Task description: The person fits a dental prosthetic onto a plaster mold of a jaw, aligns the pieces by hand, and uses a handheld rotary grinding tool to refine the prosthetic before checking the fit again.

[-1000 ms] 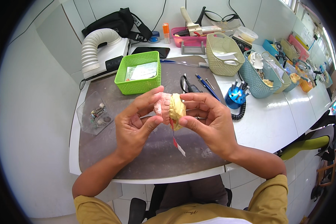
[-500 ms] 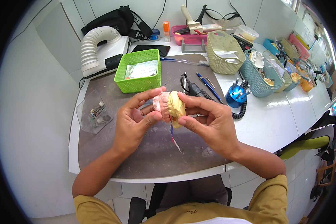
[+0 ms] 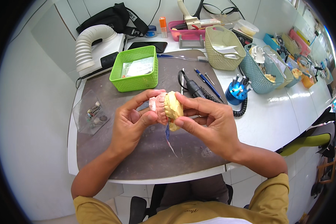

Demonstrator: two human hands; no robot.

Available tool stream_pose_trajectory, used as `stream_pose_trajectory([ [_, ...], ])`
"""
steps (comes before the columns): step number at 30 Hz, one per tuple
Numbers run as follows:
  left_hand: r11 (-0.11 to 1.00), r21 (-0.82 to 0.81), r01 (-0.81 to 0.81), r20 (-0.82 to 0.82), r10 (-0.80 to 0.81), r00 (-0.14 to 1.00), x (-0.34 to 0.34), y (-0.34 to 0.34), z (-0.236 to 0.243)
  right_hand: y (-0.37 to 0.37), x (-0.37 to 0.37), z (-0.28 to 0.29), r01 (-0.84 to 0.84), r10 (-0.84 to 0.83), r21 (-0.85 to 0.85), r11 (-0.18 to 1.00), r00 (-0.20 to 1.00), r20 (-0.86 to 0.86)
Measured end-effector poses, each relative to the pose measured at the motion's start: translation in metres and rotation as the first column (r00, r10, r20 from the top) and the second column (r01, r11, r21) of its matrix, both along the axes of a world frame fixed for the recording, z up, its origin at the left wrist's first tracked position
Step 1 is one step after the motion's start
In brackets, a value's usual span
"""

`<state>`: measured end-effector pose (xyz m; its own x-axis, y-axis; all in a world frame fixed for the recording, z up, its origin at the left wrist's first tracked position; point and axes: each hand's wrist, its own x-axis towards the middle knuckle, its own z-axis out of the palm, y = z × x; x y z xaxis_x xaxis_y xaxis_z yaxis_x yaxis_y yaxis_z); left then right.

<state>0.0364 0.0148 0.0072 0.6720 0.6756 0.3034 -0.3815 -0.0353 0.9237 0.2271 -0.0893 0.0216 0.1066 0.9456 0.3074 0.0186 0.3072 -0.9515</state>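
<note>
pink cast (image 3: pixel 161 107) against yellow cast (image 3: pixel 173 105)

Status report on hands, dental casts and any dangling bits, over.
Left hand gripping pink cast. Right hand gripping yellow cast. Casts together. Thin strip dangling beneath.

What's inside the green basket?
The green basket holds white paper and what looks like a clear packet. Anything beneath them is covered, so I can't tell.

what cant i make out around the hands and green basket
Head view:
Facing sides of pink model and yellow model: each hides the other's.
Left hand, some fingertips: behind the pink model.
Coloured strip, upper end: hidden by the models.
Any print on papers in green basket: too small.
</note>
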Motion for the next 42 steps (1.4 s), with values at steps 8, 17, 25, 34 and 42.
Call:
stream_pose_trajectory([
  [8, 0.996, 0.082, -0.038, -0.027, 0.040, 0.999, -0.001, 0.002, -0.001, 0.000, 0.001, -0.001, -0.001, 0.001, 0.002, 1.000, 1.000, 0.000],
  [17, 0.985, 0.158, -0.074, -0.058, 0.084, 0.995, -0.003, 0.003, 0.001, -0.001, 0.001, 0.000, -0.017, 0.016, -0.030, 0.999, 1.000, -0.021],
  [25, 0.979, 0.187, -0.080, -0.063, 0.093, 0.994, -0.002, 0.003, 0.002, -0.001, 0.001, -0.001, -0.022, 0.021, -0.034, 0.999, 0.999, -0.030],
  [34, 0.991, -0.070, -0.117, -0.205, 0.101, 0.974, -0.001, -0.002, 0.007, 0.012, 0.008, -0.006, -0.104, 0.089, -0.168, 0.980, 0.991, -0.097],
  [42, 0.986, -0.123, -0.112, -0.307, 0.069, 0.949, -0.001, 0.003, 0.004, 0.017, 0.011, -0.006, -0.134, 0.095, -0.306, 0.942, 0.986, -0.138],
])
